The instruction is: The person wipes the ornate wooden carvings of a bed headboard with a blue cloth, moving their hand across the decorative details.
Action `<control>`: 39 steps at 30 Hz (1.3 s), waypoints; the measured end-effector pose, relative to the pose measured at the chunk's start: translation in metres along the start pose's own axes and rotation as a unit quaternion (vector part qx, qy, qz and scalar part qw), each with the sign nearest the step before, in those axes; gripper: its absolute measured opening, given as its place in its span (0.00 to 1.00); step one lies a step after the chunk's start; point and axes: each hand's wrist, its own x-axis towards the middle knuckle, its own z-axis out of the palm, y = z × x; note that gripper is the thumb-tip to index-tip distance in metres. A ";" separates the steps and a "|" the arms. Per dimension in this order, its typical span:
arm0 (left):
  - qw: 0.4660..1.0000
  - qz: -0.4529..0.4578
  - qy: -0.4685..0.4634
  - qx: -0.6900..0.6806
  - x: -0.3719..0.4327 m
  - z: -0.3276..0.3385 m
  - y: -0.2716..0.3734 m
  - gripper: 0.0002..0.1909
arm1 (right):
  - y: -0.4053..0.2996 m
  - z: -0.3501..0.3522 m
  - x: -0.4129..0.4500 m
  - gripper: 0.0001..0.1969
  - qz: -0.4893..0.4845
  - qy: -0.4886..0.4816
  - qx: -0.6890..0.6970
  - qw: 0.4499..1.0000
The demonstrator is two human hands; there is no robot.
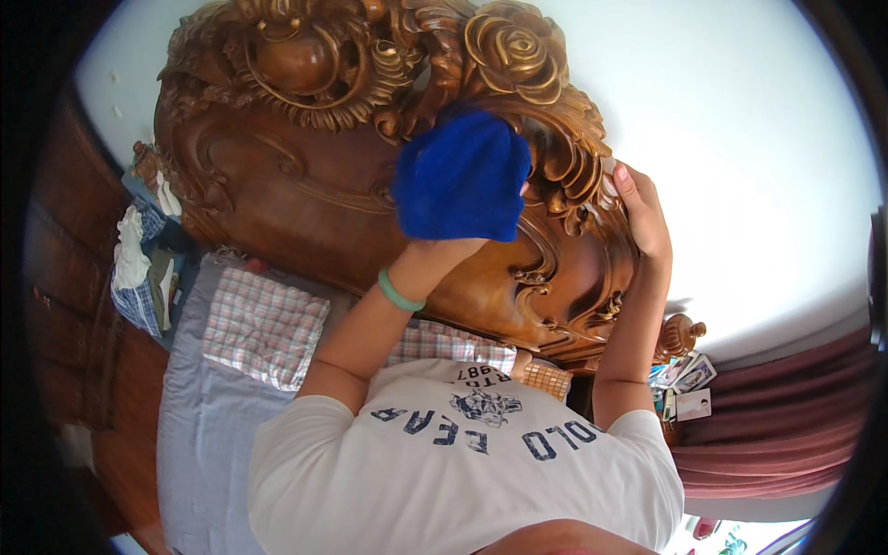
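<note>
A large carved wooden headboard (333,201) with a rose and scrollwork fills the upper middle of the view. My left hand (451,251), below a green bangle, holds a blue cloth (461,177) against the carving under the rose. The cloth hides most of that hand; a fingertip shows at its right edge, and the cloth looks slightly blurred. On the right, my right hand (642,205) grips the headboard's outer edge, thumb on the front side and the other fingers mostly hidden.
Checked pillows (267,326) lie on a bed with a light blue-grey sheet (201,444) below the headboard. Folded clothes (139,277) are piled at the left. A turned wooden finial (680,338), photos or cards (694,404) and a dark red curtain (770,423) are at the right.
</note>
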 end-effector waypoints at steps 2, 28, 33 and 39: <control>0.993 0.078 -0.027 0.080 -0.001 0.000 -0.012 0.14 | -0.014 0.010 -0.004 0.34 -0.009 0.040 0.010 0.999; 0.969 -0.047 0.160 0.184 0.003 0.015 0.024 0.11 | -0.021 0.007 -0.010 0.30 -0.039 0.032 -0.077 0.996; 0.967 0.020 0.208 0.147 0.012 0.028 0.027 0.08 | -0.027 0.013 -0.011 0.29 -0.053 0.055 -0.072 0.994; 0.978 -0.036 0.200 0.040 -0.004 0.000 0.007 0.05 | -0.012 0.009 -0.008 0.28 -0.024 0.062 -0.044 0.997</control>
